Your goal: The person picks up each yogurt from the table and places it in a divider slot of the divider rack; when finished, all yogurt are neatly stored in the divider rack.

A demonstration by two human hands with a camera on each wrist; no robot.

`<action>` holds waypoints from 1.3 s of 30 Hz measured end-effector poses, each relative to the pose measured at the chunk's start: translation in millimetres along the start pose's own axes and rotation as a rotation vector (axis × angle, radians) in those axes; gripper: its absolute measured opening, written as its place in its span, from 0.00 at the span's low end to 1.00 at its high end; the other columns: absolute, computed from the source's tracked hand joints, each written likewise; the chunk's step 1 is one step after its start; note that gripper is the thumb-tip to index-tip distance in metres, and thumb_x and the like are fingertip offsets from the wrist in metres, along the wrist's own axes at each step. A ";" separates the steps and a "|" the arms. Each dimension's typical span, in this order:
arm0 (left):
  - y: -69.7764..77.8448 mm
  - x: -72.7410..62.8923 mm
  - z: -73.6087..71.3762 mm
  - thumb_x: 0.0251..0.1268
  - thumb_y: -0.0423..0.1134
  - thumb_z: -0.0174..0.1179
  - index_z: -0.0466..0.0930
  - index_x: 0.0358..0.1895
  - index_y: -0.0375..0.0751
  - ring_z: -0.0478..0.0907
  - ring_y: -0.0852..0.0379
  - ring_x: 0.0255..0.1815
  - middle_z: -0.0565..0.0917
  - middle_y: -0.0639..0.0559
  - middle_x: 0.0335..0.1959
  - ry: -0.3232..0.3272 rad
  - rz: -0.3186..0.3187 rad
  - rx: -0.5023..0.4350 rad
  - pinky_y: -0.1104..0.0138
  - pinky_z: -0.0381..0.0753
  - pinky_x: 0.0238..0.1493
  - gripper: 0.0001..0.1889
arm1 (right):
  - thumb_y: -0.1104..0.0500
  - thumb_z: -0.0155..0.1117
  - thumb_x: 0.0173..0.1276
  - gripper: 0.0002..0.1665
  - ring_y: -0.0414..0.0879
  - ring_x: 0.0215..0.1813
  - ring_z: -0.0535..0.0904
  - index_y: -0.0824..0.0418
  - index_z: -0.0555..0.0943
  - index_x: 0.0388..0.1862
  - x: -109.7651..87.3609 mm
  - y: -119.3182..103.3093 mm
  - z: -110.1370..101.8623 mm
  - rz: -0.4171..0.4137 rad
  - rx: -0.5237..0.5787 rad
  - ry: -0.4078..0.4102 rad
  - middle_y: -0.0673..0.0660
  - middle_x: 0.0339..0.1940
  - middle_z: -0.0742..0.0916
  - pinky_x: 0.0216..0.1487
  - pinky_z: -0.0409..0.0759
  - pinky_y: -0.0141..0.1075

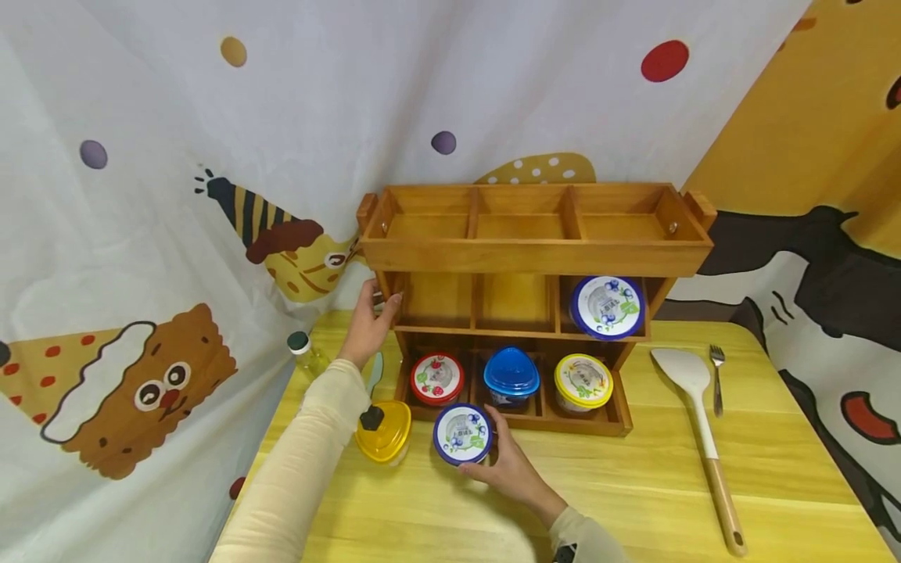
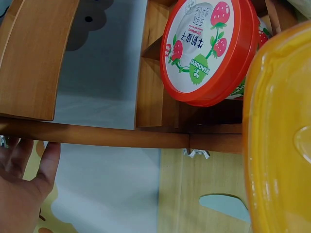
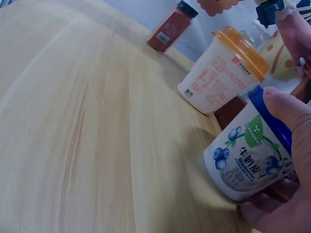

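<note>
My right hand grips a white cup with blueberry pictures and a blue-rimmed lid, just in front of the wooden shelf. The thumb lies at the lid, the other fingers round the side. My left hand touches the shelf's left side panel with its fingertips. In the shelf's bottom row stand a red-rimmed strawberry cup, a blue-lidded cup and a yellow-rimmed cup. Another blueberry cup sits in the right compartment of the middle tier.
The top tray has three compartments. Left of the shelf are a yellow-lidded cup, a pale green knife-like utensil and a green-capped bottle. A white spatula and a fork lie at right. A printed curtain hangs behind.
</note>
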State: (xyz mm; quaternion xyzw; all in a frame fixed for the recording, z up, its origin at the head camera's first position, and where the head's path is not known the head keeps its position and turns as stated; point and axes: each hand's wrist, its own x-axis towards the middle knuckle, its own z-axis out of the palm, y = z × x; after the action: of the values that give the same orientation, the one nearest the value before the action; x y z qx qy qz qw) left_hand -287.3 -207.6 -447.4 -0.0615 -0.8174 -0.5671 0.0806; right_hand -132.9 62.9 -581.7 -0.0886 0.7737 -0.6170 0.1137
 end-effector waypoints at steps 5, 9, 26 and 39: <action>0.5 -1.3 0.8 0.77 0.47 0.50 0.60 0.68 0.40 0.69 0.40 0.66 0.68 0.39 0.66 -0.004 -0.009 0.025 0.48 0.75 0.60 0.24 | 0.55 0.83 0.48 0.66 0.57 0.69 0.70 0.55 0.52 0.79 0.7 1.3 2.7 0.008 -0.041 0.000 0.63 0.71 0.72 0.71 0.62 0.58; -0.9 -1.0 1.9 0.77 0.47 0.51 0.61 0.67 0.41 0.70 0.41 0.65 0.69 0.40 0.65 0.003 -0.008 0.029 0.48 0.76 0.58 0.24 | 0.51 0.83 0.49 0.65 0.57 0.71 0.68 0.56 0.52 0.78 2.3 2.9 5.3 0.000 -0.077 -0.005 0.61 0.72 0.71 0.73 0.60 0.58; 35.5 -9.9 0.2 0.78 0.38 0.48 0.59 0.69 0.32 0.68 0.36 0.67 0.67 0.32 0.66 -0.022 -0.020 0.017 0.47 0.75 0.59 0.23 | 0.58 0.82 0.50 0.60 0.55 0.69 0.70 0.57 0.57 0.76 3.4 -3.3 6.2 0.001 -0.053 -0.008 0.60 0.70 0.73 0.72 0.62 0.56; -0.5 -0.5 1.7 0.77 0.46 0.50 0.60 0.68 0.39 0.69 0.41 0.66 0.69 0.39 0.66 0.002 -0.005 0.026 0.47 0.76 0.60 0.23 | 0.55 0.82 0.50 0.60 0.55 0.69 0.71 0.55 0.56 0.77 -0.5 0.5 7.0 -0.023 -0.042 -0.010 0.59 0.70 0.73 0.71 0.64 0.55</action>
State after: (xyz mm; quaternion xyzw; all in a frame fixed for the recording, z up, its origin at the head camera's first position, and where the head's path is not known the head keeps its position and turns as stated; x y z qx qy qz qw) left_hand -287.0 -206.2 -448.5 -0.0580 -0.8247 -0.5567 0.0810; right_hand -130.4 56.6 -583.6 -0.1030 0.7848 -0.6015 0.1083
